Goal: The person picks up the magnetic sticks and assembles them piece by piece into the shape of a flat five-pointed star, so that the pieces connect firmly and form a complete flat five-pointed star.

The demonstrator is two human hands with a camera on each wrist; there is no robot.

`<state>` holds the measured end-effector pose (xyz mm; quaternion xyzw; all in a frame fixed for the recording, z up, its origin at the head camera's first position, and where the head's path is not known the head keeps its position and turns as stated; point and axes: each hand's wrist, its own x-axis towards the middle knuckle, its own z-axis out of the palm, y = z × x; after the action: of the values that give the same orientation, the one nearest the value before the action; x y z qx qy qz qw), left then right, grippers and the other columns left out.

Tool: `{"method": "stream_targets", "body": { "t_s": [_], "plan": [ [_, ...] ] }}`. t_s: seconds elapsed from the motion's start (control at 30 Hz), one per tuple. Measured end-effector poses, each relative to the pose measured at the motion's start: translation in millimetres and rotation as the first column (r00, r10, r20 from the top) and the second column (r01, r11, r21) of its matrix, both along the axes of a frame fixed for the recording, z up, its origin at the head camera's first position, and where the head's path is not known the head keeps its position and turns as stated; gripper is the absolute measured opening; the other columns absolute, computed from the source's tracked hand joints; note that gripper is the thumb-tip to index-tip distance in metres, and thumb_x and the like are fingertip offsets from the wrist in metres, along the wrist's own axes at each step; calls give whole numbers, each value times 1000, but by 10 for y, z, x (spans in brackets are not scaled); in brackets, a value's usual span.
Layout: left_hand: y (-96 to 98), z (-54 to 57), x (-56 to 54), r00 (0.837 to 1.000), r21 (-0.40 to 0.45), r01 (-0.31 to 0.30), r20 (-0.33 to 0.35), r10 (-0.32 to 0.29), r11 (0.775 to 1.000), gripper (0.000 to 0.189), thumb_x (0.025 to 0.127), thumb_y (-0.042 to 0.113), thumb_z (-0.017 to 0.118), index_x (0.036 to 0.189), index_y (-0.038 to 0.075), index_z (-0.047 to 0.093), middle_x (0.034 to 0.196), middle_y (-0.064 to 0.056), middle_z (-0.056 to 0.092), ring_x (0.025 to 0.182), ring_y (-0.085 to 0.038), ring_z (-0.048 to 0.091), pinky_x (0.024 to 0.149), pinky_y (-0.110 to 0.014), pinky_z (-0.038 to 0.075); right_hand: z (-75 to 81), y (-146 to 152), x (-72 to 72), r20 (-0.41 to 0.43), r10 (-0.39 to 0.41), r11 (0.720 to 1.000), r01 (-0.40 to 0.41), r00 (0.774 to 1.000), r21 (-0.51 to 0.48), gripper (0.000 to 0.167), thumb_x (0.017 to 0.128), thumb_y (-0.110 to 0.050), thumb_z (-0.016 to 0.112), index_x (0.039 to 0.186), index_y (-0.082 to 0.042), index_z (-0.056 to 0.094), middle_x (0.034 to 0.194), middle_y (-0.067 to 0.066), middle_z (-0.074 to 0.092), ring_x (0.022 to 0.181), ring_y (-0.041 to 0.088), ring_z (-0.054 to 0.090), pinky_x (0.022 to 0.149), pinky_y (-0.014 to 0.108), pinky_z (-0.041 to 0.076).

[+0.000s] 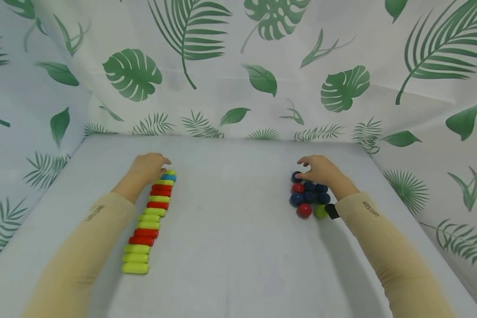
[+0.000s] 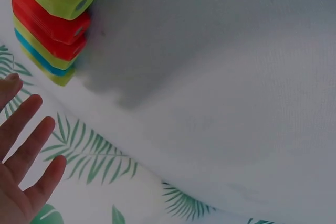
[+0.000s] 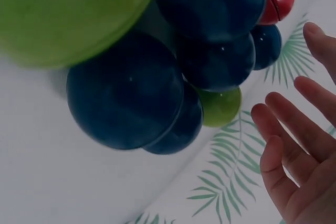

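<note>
Sleeves: both beige; left one (image 1: 83, 238) alongside the block row, right one (image 1: 389, 251) well to its right.
Block row (image 1: 153, 212): yellow-green and red pieces, one blue piece (image 1: 168, 177) near the far end, side by side on the white table (image 1: 230, 229). Faceted, a grey spot on the ends I can see. I'd judge them light, stiff, a bit slick, hardly fragile. Neighbours crowd the long sides, so pinch by the two ends.
Ball cluster (image 1: 309, 197): well right of the block row; dark blue, red and green balls bunched together. Glossy; likely hard, slippery, quick to roll. Best cupped round the middle from above.
Left hand (image 1: 147, 168): over the block row's far end; fingers apart, nothing held.
Right hand (image 1: 323, 170): over the cluster's far side, right of the block row; fingers loosely bent, apart, grasping nothing. Ball contact: can't tell.
Backdrop (image 1: 222, 97): green leaf print, beyond the block row.
</note>
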<state>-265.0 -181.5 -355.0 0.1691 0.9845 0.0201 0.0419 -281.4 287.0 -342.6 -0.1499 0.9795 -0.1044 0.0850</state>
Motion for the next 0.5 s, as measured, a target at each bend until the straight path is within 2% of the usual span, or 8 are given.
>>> {"method": "stream_targets", "body": {
  "t_s": [0.23, 0.37, 0.5],
  "plan": [
    [4, -35, -50, 995, 40, -67, 76, 64, 997, 30, 90, 8, 54, 120, 5, 59, 123, -20, 54, 115, -37, 46, 91, -51, 40, -83, 10, -64, 82, -51, 999, 52, 995, -16, 46, 83, -24, 68, 119, 2, 56, 110, 24, 58, 100, 36, 54, 88, 50, 42],
    [9, -66, -68, 988, 57, -108, 120, 100, 993, 29, 91, 9, 52, 118, 4, 60, 122, -20, 54, 115, -37, 46, 93, -50, 39, -121, 5, -91, 91, -61, 998, 63, 994, -14, 43, 82, -22, 69, 115, 4, 58, 105, 23, 60, 94, 34, 55, 86, 49, 44],
    [2, -100, -81, 985, 48, -122, 132, 115, 991, 28, 92, 9, 51, 118, 3, 60, 121, -21, 54, 113, -37, 47, 92, -50, 39, -161, -19, -119, 100, -78, 997, 79, 992, 0, 41, 82, -22, 69, 113, 3, 59, 101, 20, 61, 91, 32, 56, 85, 48, 44]
  ]
}}
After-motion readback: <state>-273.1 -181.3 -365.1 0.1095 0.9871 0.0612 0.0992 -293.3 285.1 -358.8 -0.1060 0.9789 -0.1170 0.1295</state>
